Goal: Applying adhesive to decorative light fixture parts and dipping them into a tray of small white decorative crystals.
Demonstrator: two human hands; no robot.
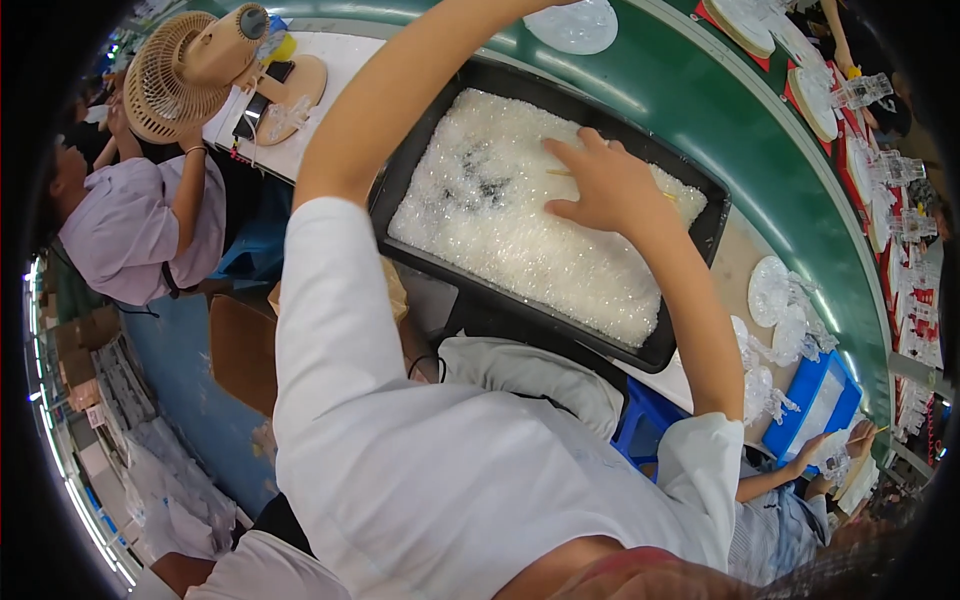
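A black rectangular tray (400, 190) holds a thick bed of small clear glittering pieces (500, 230). My right hand (605, 185) lies on top of these pieces near the tray's far side. Its fingers are partly spread, and a thin yellow stick (556, 173) runs under the palm between thumb and forefinger. My left arm (400, 100), bare below a white sleeve, reaches past the tray's left end to the top edge of the picture. The left hand itself is cut off there, beside a clear round disc (575, 25) on the green belt (700, 100).
A beige desk fan (190, 65) stands on a white table at upper left, with a seated person in a lilac shirt (130, 225) beside it. Clear discs and plastic parts (775, 300) lie to the right. Another person's hands (830, 450) work by a blue tray (820, 400).
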